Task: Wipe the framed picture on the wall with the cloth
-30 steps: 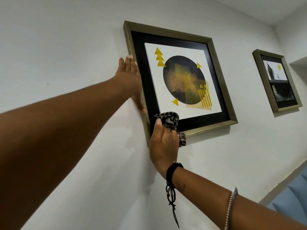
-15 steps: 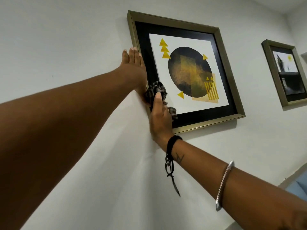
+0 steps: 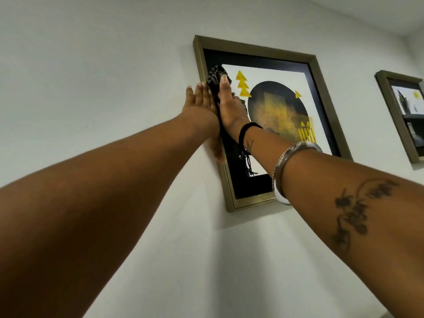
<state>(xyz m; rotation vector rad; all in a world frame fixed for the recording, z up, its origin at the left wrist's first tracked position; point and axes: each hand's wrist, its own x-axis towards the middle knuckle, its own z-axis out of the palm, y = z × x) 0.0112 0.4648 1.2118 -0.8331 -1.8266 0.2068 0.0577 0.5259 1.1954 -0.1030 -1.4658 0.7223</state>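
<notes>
— Where is the right hand (image 3: 229, 106), and what has it got?

— It presses a dark checked cloth (image 3: 215, 76) flat against the upper left part of the framed picture (image 3: 321, 92). The fingers lie stretched over the cloth, with bunched folds showing above the fingertips beside the frame's left rail.

— And the left hand (image 3: 202, 104)?

— It lies flat and spread on the white wall (image 3: 103, 65), holding nothing, its edge touching the frame's left rail and sitting just beside the right hand.

— Anything on the arms?

— A black cord bracelet (image 3: 246, 131) sits at the right wrist, a silver bangle (image 3: 291, 154) farther down the forearm, and a dark tattoo (image 3: 353, 214) beyond that.

— What does the picture show?

— A dark circle with gold smudges and yellow triangles on white, inside a black mat and an olive-gold frame. A second framed picture (image 3: 403, 115) hangs well apart, to the right.
</notes>
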